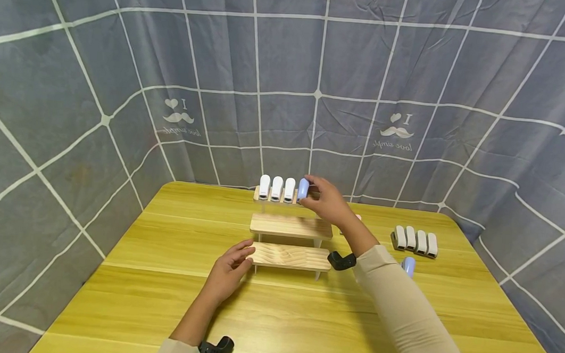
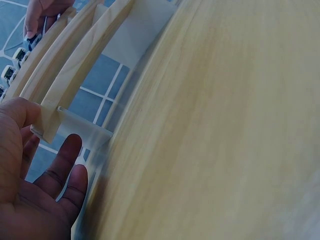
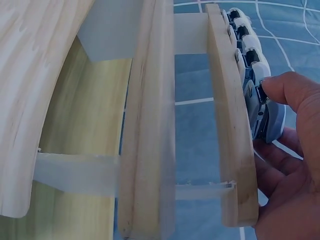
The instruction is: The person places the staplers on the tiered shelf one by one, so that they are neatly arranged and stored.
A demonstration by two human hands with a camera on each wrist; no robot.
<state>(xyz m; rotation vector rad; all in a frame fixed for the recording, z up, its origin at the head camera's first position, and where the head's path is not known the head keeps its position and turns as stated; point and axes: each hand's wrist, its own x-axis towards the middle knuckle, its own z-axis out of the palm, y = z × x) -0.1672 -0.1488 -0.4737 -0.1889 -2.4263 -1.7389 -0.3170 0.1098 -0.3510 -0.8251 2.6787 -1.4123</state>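
Observation:
A wooden three-step display stand (image 1: 291,227) with translucent supports stands mid-table. Three white mini staplers (image 1: 276,188) are lined up on its top step. My right hand (image 1: 328,201) pinches a light-blue mini stapler (image 1: 303,189) at the right end of that row; its metal underside shows in the right wrist view, with the thumb (image 3: 287,90) on one end and the fingers beneath. At the stand's lowest step, my left hand (image 1: 227,269) holds the left end between thumb and fingers. The left wrist view shows its lower fingers (image 2: 67,152) spread beside the support.
Several white staplers (image 1: 415,240) stand in a row on the table at the right, with another blue stapler (image 1: 408,266) in front of them. A small pink thing (image 1: 358,217) peeks out behind my right forearm. A grey gridded curtain (image 1: 285,118) surrounds the table.

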